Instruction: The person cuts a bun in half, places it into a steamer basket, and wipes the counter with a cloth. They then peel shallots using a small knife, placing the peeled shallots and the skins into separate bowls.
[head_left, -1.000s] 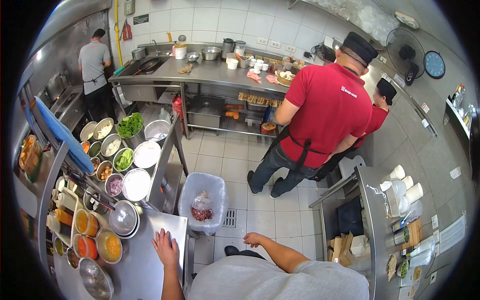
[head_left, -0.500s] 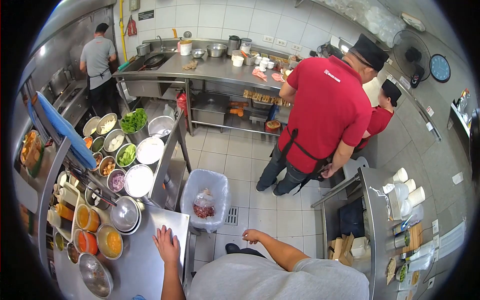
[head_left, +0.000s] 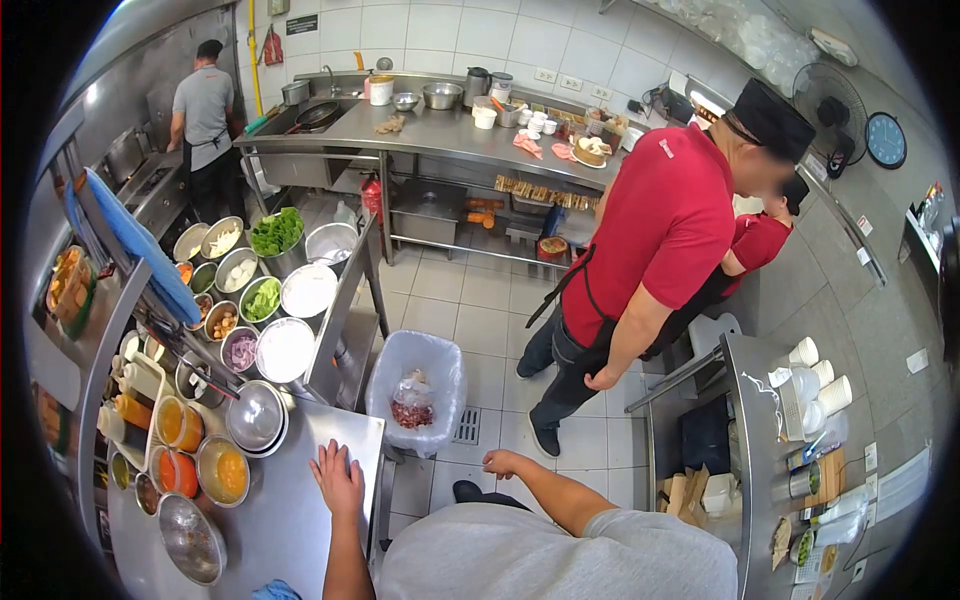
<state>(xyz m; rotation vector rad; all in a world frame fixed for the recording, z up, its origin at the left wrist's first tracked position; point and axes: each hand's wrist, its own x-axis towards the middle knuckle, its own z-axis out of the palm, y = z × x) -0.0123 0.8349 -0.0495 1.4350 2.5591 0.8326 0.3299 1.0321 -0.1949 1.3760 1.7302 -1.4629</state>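
My left hand (head_left: 338,478) lies flat on the steel worktop (head_left: 285,510), fingers spread and holding nothing. Close to it on the left are a shiny metal lid (head_left: 255,415) and a steel bowl of yellow-orange liquid (head_left: 222,470). An almost bare steel bowl (head_left: 192,540) stands nearer to me. Over the floor, in front of my body, my right hand (head_left: 503,463) hangs with loosely curled fingers and no visible object in them. The lined waste bin (head_left: 416,350) is beyond and left of it, with red scraps and plastic inside.
Metal pots of cut vegetables (head_left: 263,300) crowd the left station. A co-worker in a red shirt (head_left: 660,230) stands ahead right, another red-shirted person beyond. A person in grey (head_left: 203,110) is at the stove. A shelf unit with paper cups (head_left: 820,375) is at the right.
The co-worker in red has turned to the right and stepped toward me, one arm now hanging down. A plate with food shows on the back counter. My hands have barely moved.
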